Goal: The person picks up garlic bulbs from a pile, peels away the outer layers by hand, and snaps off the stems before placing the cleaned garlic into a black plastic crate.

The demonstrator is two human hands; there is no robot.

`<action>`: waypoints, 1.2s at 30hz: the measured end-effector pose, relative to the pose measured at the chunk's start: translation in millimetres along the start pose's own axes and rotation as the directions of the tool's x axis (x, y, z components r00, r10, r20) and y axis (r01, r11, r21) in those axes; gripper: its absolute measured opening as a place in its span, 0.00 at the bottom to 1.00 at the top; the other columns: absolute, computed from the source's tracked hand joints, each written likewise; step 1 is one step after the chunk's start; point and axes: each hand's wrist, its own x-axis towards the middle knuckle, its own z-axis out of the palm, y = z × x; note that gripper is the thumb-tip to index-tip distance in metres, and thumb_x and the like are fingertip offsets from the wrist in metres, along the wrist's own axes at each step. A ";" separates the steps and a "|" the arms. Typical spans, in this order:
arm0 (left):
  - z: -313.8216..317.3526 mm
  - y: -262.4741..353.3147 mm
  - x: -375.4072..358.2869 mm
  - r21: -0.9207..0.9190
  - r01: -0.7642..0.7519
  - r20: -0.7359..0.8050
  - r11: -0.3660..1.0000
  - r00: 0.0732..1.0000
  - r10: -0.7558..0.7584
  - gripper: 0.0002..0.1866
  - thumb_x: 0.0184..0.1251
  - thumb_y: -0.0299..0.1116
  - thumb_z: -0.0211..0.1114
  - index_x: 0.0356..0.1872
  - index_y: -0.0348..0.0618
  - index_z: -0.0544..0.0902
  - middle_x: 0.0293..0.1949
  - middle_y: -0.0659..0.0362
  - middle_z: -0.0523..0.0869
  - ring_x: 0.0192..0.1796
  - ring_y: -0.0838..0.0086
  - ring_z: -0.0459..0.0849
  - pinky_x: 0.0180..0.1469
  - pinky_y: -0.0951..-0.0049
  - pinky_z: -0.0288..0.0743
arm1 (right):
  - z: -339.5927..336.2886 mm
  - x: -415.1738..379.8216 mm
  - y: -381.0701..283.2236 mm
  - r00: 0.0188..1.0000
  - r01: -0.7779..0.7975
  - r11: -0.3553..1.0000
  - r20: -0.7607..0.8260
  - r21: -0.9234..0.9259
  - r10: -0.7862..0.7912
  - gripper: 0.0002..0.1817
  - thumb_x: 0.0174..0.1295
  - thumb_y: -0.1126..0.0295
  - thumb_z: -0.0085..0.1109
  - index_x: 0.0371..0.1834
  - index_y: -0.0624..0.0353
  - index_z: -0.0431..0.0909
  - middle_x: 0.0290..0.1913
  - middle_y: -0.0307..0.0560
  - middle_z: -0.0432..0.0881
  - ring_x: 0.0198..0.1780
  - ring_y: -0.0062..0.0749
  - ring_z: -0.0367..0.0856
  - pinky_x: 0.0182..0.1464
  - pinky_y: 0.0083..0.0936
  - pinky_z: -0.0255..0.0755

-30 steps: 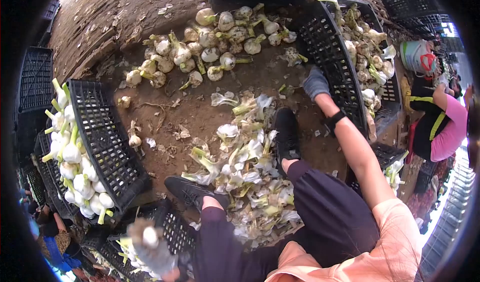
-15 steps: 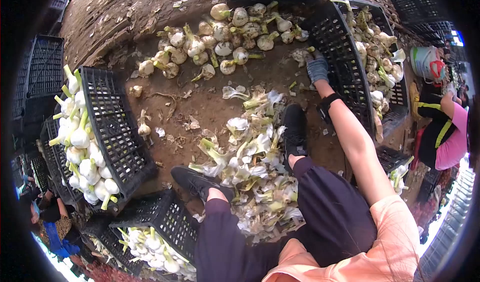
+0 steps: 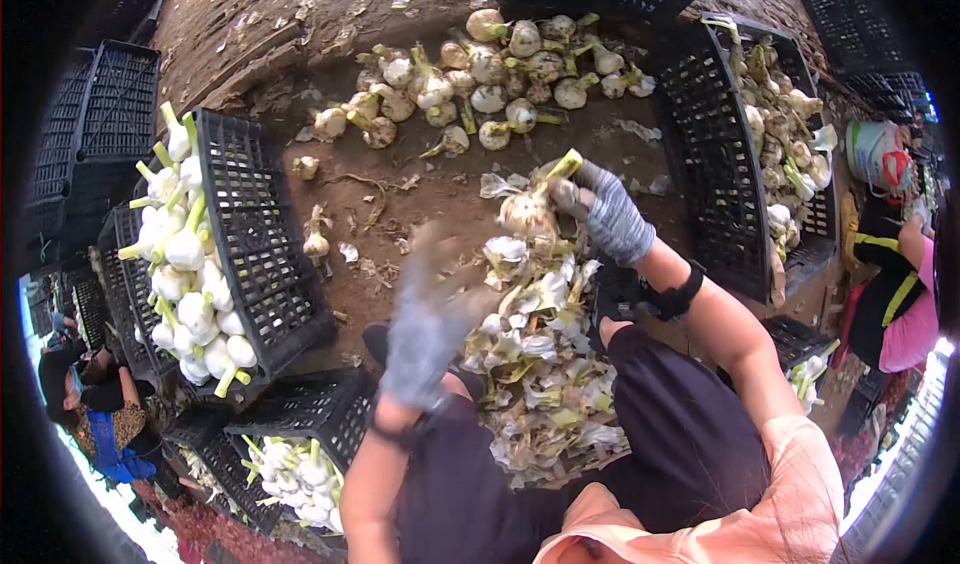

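My right hand [image 3: 612, 214], in a grey glove, grips a garlic bulb [image 3: 530, 211] by its green stem. The bulb has dirty, loose outer skin and hangs over a heap of peeled garlic skins [image 3: 540, 384] between my feet. My left hand [image 3: 418, 329], also gloved, is raised to the left of that heap, apart from the bulb. Motion smears its fingers. Beyond both hands lies a pile of unpeeled garlic bulbs [image 3: 490, 69] on the dirt ground.
A tipped black crate [image 3: 255, 249] at left holds clean white garlic [image 3: 185, 249]. Another crate [image 3: 300, 404] of white garlic stands lower left. At right, a crate [image 3: 705, 144] contains dirty bulbs. A person in pink [image 3: 915, 309] sits far right beside a white bucket [image 3: 875, 154].
My right hand has come from beside the right crate toward the middle, bringing a garlic bulb from the ground. My left hand has entered the view.
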 end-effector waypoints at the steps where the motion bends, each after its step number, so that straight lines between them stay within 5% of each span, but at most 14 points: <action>1: 12.3 -8.2 19.7 -0.162 -0.003 0.125 0.987 0.992 0.023 0.49 0.49 0.46 0.70 0.68 0.41 0.52 0.62 0.44 0.64 0.59 0.58 0.71 0.60 0.63 0.68 | 4.6 -2.0 -3.4 0.999 -0.040 0.999 0.024 0.027 0.039 0.14 0.64 0.64 0.54 0.47 0.61 0.75 0.37 0.34 0.78 0.39 0.14 0.71 0.42 0.17 0.70; 4: 35.9 -39.5 54.4 -0.394 -0.157 0.158 0.906 0.959 0.234 0.43 0.48 0.39 0.74 0.64 0.35 0.60 0.57 0.52 0.71 0.58 0.67 0.72 0.59 0.69 0.68 | 12.3 -7.4 -8.6 0.989 -0.144 0.987 0.030 0.075 0.142 0.14 0.63 0.65 0.54 0.47 0.62 0.76 0.38 0.35 0.78 0.40 0.16 0.72 0.44 0.17 0.69; 6: 43.4 -51.3 53.5 -0.240 -0.280 0.018 0.929 0.956 0.293 0.38 0.49 0.31 0.73 0.62 0.36 0.64 0.56 0.55 0.73 0.57 0.70 0.73 0.59 0.71 0.69 | 14.1 -10.1 -12.4 0.997 -0.075 0.993 0.002 -0.088 0.076 0.18 0.63 0.60 0.55 0.45 0.65 0.75 0.34 0.37 0.78 0.36 0.17 0.72 0.41 0.19 0.71; 8: 42.9 -62.2 52.3 -0.145 -0.354 -0.014 0.924 0.934 0.356 0.32 0.52 0.25 0.69 0.60 0.39 0.67 0.57 0.55 0.72 0.58 0.69 0.72 0.59 0.70 0.68 | 24.5 -14.0 -1.5 0.996 -0.087 0.995 -0.005 0.041 0.087 0.18 0.62 0.61 0.56 0.45 0.66 0.75 0.34 0.40 0.78 0.37 0.18 0.73 0.41 0.20 0.71; 11: 40.8 -67.1 48.1 0.338 -0.544 -0.053 0.768 0.804 0.593 0.33 0.45 0.24 0.73 0.57 0.41 0.71 0.53 0.54 0.75 0.54 0.66 0.76 0.56 0.70 0.71 | 30.7 -13.6 4.1 0.999 -0.024 0.996 -0.050 -0.085 0.019 0.16 0.61 0.63 0.56 0.44 0.66 0.75 0.35 0.44 0.79 0.37 0.21 0.75 0.41 0.21 0.71; 15: 39.0 -67.7 45.7 0.354 -0.554 -0.056 0.754 0.792 0.608 0.34 0.45 0.24 0.73 0.58 0.41 0.71 0.52 0.54 0.76 0.53 0.67 0.76 0.55 0.70 0.72 | 30.8 -14.0 -4.0 1.000 0.006 0.996 -0.013 -0.091 -0.007 0.13 0.61 0.67 0.57 0.43 0.64 0.76 0.37 0.45 0.80 0.38 0.21 0.76 0.42 0.22 0.72; 21: 35.6 -70.8 44.8 0.147 -0.406 -0.040 0.902 0.909 0.416 0.35 0.46 0.24 0.73 0.59 0.37 0.69 0.54 0.54 0.75 0.51 0.69 0.77 0.54 0.73 0.72 | 16.6 -13.1 -10.0 0.991 0.020 0.983 0.136 -0.181 0.005 0.10 0.59 0.72 0.57 0.42 0.64 0.76 0.37 0.44 0.82 0.38 0.20 0.77 0.43 0.21 0.73; 26: 27.8 -67.5 42.8 -0.430 -0.159 0.054 0.889 0.978 0.201 0.38 0.51 0.32 0.72 0.63 0.39 0.62 0.53 0.57 0.75 0.50 0.74 0.78 0.52 0.71 0.76 | 6.8 -11.9 -7.2 0.965 0.066 0.997 0.256 -0.048 -0.051 0.10 0.58 0.74 0.58 0.43 0.63 0.76 0.39 0.44 0.82 0.41 0.20 0.77 0.46 0.22 0.73; 28: 29.6 -67.7 42.9 -0.510 -0.055 0.059 0.859 0.993 0.099 0.34 0.55 0.39 0.68 0.61 0.39 0.64 0.50 0.56 0.76 0.46 0.75 0.78 0.45 0.74 0.76 | 4.5 -13.5 -3.2 0.970 0.001 0.998 0.241 -0.055 0.013 0.12 0.55 0.73 0.60 0.43 0.63 0.76 0.39 0.48 0.81 0.41 0.29 0.79 0.46 0.26 0.73; 30: 31.4 -67.3 44.9 -0.651 0.143 0.099 0.745 0.990 -0.104 0.31 0.62 0.53 0.59 0.58 0.40 0.67 0.43 0.56 0.79 0.37 0.77 0.80 0.32 0.80 0.77 | 0.4 -11.4 5.2 0.931 0.351 0.758 0.292 -0.549 -0.220 0.15 0.51 0.70 0.63 0.42 0.62 0.76 0.37 0.53 0.80 0.40 0.42 0.80 0.45 0.33 0.73; 32: 19.1 -66.4 54.0 -0.626 0.231 0.193 0.745 0.971 -0.139 0.29 0.64 0.60 0.50 0.46 0.43 0.75 0.29 0.59 0.80 0.25 0.79 0.77 0.23 0.84 0.70 | 2.3 -13.2 9.6 0.914 0.388 0.782 0.309 -0.487 -0.262 0.17 0.48 0.67 0.64 0.41 0.61 0.76 0.37 0.57 0.79 0.41 0.51 0.78 0.44 0.37 0.72; 34: -0.2 -66.2 66.0 -0.477 0.726 0.753 0.496 0.628 -0.195 0.27 0.63 0.61 0.49 0.34 0.44 0.79 0.18 0.64 0.77 0.18 0.81 0.73 0.20 0.84 0.67 | 6.4 -20.9 11.9 0.935 0.325 0.781 0.304 -0.533 -0.182 0.16 0.50 0.67 0.63 0.41 0.61 0.76 0.36 0.55 0.79 0.41 0.48 0.79 0.44 0.35 0.72; 35: -0.2 -71.3 63.6 -0.503 0.761 0.804 0.410 0.586 -0.102 0.25 0.69 0.55 0.45 0.39 0.42 0.79 0.23 0.64 0.79 0.20 0.80 0.74 0.19 0.83 0.66 | 10.0 -23.5 -1.2 0.937 0.242 0.889 0.330 -0.389 -0.111 0.12 0.52 0.73 0.62 0.41 0.61 0.78 0.35 0.45 0.80 0.38 0.31 0.79 0.42 0.26 0.72; 36: 1.8 -75.3 62.9 -0.505 0.761 0.803 0.408 0.587 -0.101 0.25 0.69 0.55 0.45 0.39 0.42 0.79 0.23 0.64 0.79 0.20 0.80 0.74 0.19 0.83 0.66 | 12.6 -25.8 0.8 0.937 0.242 0.889 0.332 -0.389 -0.109 0.12 0.52 0.73 0.62 0.41 0.61 0.78 0.35 0.45 0.80 0.38 0.31 0.79 0.42 0.26 0.72</action>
